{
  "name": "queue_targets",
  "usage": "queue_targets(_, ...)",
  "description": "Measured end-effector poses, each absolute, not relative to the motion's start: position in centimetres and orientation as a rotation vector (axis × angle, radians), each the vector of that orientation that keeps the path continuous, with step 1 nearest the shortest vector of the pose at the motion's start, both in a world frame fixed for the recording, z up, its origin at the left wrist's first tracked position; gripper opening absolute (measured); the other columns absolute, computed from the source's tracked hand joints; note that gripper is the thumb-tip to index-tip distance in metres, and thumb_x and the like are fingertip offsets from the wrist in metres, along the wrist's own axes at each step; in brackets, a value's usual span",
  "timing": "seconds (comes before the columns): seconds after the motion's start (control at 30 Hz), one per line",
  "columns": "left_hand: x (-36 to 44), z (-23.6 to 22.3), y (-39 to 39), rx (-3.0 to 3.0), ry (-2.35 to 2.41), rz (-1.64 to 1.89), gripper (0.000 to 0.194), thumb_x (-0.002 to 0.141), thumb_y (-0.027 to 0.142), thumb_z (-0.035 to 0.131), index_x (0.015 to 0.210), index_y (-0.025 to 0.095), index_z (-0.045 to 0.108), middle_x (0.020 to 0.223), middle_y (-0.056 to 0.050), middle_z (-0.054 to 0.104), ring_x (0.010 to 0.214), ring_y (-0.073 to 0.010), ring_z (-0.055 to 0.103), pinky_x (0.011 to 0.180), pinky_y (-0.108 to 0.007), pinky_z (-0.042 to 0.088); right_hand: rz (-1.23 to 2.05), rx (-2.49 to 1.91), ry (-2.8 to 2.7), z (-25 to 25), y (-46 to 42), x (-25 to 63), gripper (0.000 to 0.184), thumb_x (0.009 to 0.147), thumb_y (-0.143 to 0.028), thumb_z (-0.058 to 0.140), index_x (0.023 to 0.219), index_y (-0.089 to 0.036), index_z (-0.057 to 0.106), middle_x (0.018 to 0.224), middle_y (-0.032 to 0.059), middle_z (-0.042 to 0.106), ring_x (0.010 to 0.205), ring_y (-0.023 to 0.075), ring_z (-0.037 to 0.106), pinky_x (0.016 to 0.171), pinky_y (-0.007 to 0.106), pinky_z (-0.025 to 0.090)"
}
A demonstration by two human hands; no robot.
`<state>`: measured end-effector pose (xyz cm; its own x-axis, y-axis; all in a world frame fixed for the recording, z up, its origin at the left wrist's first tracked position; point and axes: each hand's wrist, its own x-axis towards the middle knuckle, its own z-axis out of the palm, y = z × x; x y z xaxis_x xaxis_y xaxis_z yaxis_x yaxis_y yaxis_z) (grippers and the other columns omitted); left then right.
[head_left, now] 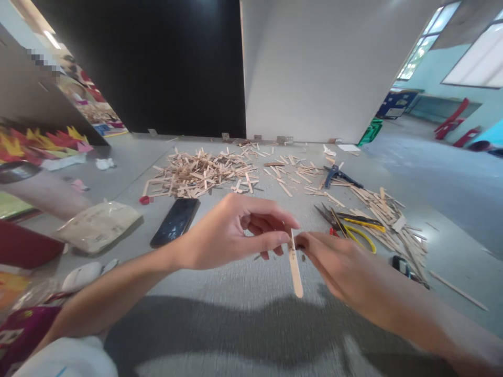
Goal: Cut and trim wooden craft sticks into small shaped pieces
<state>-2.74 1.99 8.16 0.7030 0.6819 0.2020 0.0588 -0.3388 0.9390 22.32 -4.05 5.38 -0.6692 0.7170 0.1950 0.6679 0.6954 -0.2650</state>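
My left hand pinches a wooden craft stick between thumb and fingertips. The stick hangs down over the table, its rounded end toward me, with small dark marks near its upper part. Close against it on the right is my right hand, its fingers curled together beside the stick. A bit of something dark shows at those fingertips, too small to name, and the hand itself hides most of its grip. Just left of my left hand lies a black phone.
A heap of craft sticks lies at the back, more sticks at the right. Yellow-handled scissors and dark blue cutters rest nearby. A tape-wrapped packet is on the left. Black and white boards stand behind.
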Motion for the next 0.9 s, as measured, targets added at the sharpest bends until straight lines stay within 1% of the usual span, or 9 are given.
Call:
queue_targets(0.13,-2.4,8.1,2.6,1.674,0.564,0.680,0.007,0.092,0.015,0.080,0.098,0.015,0.078,0.086,-0.004,0.081,0.071,-0.0158,0.078,0.064,-0.024,0.068,0.288,-1.142,-2.652,5.5,-4.1,22.2,0.052,0.076,0.014,0.047,0.114,-0.021,0.056,0.100,0.0032,0.070,0.075,0.0176,0.070,0.065,0.028,0.049)
queue_targets(0.3,-2.3,7.9,2.6,1.613,0.561,0.648,0.003,0.093,0.012,0.076,0.092,0.015,0.075,0.078,-0.002,0.078,0.066,-0.0124,0.075,0.065,-0.022,0.066,0.266,-1.157,-2.663,5.6,-4.1,22.1,0.051,0.077,0.013,0.045,0.113,-0.020,0.058,0.099,0.0047,0.071,0.077,0.0187,0.071,0.066,0.029,0.051)
queue_targets(0.37,-2.3,7.9,2.6,1.589,0.563,0.651,0.005,0.094,0.015,0.076,0.098,0.015,0.073,0.078,-0.001,0.077,0.066,-0.0128,0.074,0.065,-0.023,0.066,0.232,-1.176,-2.647,5.5,-4.1,22.1,0.048,0.081,0.012,0.044,0.113,-0.021,0.059,0.095,0.0038,0.071,0.073,0.0186,0.071,0.064,0.030,0.051)
queue_targets(0.43,-2.2,7.8,2.5,1.536,0.565,0.671,0.024,0.097,0.023,0.075,0.119,0.015,0.068,0.080,-0.002,0.076,0.069,-0.0157,0.076,0.065,-0.026,0.066,0.178,-1.205,-2.614,5.5,-4.0,22.2,0.047,0.088,0.010,0.042,0.118,-0.021,0.060,0.095,0.0036,0.073,0.075,0.0200,0.072,0.066,0.032,0.054)
queue_targets(0.5,-2.1,7.7,2.3,1.478,0.604,0.673,0.052,0.097,0.030,0.078,0.142,0.016,0.055,0.086,-0.003,0.075,0.072,-0.0189,0.077,0.064,-0.030,0.067,0.056,-1.188,-2.590,5.5,-4.0,22.3,0.049,0.094,0.008,0.040,0.131,-0.019,0.059,0.102,0.0071,0.076,0.082,0.0233,0.076,0.070,0.036,0.058)
queue_targets(0.6,-2.0,7.4,1.8,1.423,0.698,0.628,0.073,0.088,0.025,0.087,0.150,0.017,0.048,0.090,-0.001,0.073,0.073,-0.0188,0.077,0.064,-0.029,0.066,-0.183,-1.119,-2.585,5.9,-4.2,22.6,0.049,0.098,0.005,0.041,0.143,-0.009,0.057,0.115,0.0163,0.078,0.087,0.0276,0.078,0.071,0.040,0.062)
queue_targets(0.67,-1.8,7.3,1.5,1.404,0.727,0.583,0.066,0.089,0.020,0.084,0.146,0.015,0.051,0.087,-0.001,0.074,0.072,-0.0179,0.076,0.064,-0.028,0.065,-0.298,-1.106,-2.574,6.3,-4.4,22.8,0.046,0.100,0.002,0.044,0.142,-0.006,0.059,0.115,0.0181,0.079,0.084,0.0280,0.079,0.065,0.039,0.061)
queue_targets(0.77,-1.6,7.2,1.1,1.413,0.714,0.547,0.044,0.097,0.025,0.076,0.136,0.013,0.061,0.083,-0.005,0.077,0.074,-0.0175,0.076,0.065,-0.027,0.064,-0.505,-1.107,-2.533,7.2,-5.1,22.8,0.040,0.101,0.001,0.048,0.138,-0.005,0.064,0.103,0.0172,0.081,0.080,0.0295,0.079,0.059,0.039,0.060)
queue_targets(0.9,-1.3,7.3,0.6,1.419,0.698,0.638,0.050,0.098,0.029,0.077,0.142,0.013,0.061,0.083,-0.006,0.078,0.076,-0.0187,0.076,0.065,-0.027,0.065,-0.792,-1.091,-2.401,8.1,-7.1,22.9,0.040,0.103,-0.007,0.057,0.142,-0.012,0.063,0.092,0.0138,0.084,0.071,0.0321,0.078,0.055,0.043,0.062)
